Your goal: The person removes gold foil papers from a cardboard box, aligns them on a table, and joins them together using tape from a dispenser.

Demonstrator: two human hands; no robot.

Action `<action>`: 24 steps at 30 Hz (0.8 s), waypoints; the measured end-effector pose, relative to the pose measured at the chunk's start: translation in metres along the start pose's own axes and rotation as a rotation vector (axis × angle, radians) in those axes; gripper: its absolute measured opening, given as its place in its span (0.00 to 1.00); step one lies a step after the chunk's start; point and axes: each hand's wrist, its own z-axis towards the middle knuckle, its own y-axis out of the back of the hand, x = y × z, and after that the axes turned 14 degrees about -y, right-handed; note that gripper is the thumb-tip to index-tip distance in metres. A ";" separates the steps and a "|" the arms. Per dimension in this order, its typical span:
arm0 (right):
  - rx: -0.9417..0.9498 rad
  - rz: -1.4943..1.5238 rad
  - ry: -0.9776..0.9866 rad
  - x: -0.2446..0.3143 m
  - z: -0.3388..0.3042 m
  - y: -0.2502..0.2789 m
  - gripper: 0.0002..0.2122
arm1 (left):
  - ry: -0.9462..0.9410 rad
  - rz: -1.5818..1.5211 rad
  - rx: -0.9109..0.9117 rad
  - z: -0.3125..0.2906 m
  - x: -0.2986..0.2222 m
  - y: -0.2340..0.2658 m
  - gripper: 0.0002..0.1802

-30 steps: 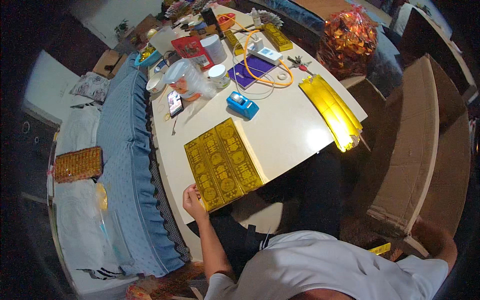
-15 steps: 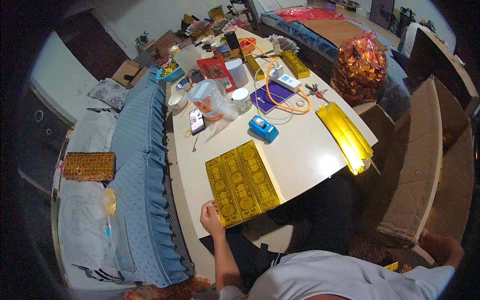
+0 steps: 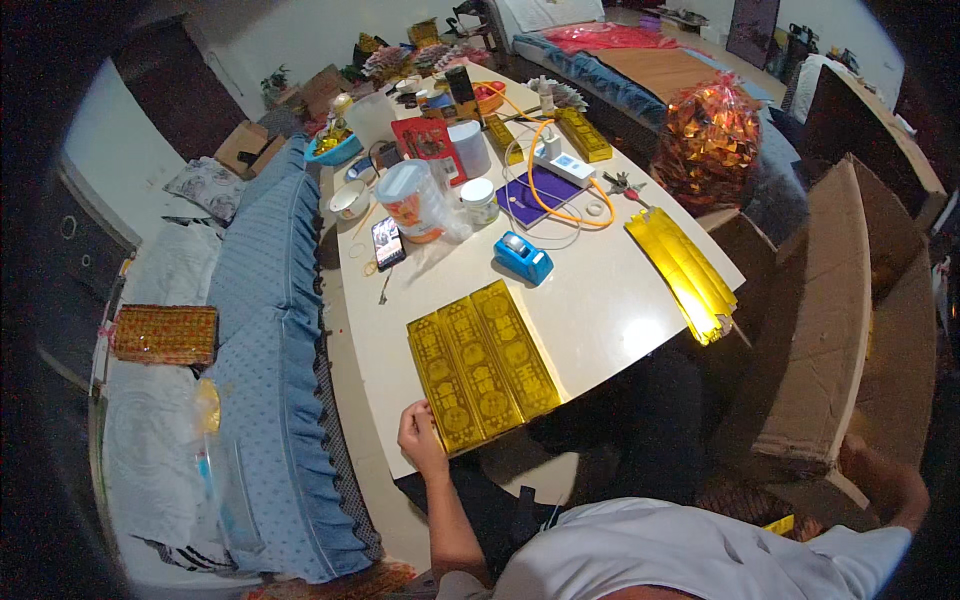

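Observation:
Three panels of gold joss paper (image 3: 484,365) with embossed round patterns lie side by side at the table's near edge. My left hand (image 3: 420,438) is curled at their near-left edge, its fingers closed on the paper's rim. Off to the right, my right arm reaches down to a large cardboard box (image 3: 810,330). Of my right hand (image 3: 862,458) only a part shows beside the box flap; its fingers are hidden. A stack of plain gold strips (image 3: 682,272) lies at the table's right edge. Beyond the panels stands a blue tape dispenser (image 3: 523,258).
On the white table (image 3: 600,320) farther off are a phone (image 3: 388,243), a plastic tub (image 3: 412,200), a lidded jar (image 3: 479,202), a purple pad (image 3: 540,195), a power strip (image 3: 566,168) with an orange cord and keys (image 3: 626,185). A blue-covered sofa (image 3: 265,400) runs along the left.
The view has shifted slightly. My left hand stays at the paper's edge, and my right arm remains down by the cardboard box.

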 end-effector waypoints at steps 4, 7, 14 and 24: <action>-0.050 -0.008 0.058 0.014 -0.004 0.016 0.21 | 0.004 -0.033 0.007 0.001 -0.003 0.001 0.15; -0.115 -0.024 0.130 0.035 -0.011 0.033 0.21 | -0.008 -0.087 0.019 0.002 0.004 0.005 0.14; -0.371 -0.133 0.332 0.081 -0.052 0.081 0.20 | -0.023 -0.143 0.037 0.001 0.004 0.004 0.14; -0.868 -0.790 0.371 0.133 -0.189 0.002 0.28 | -0.032 -0.106 0.031 0.001 0.011 0.010 0.15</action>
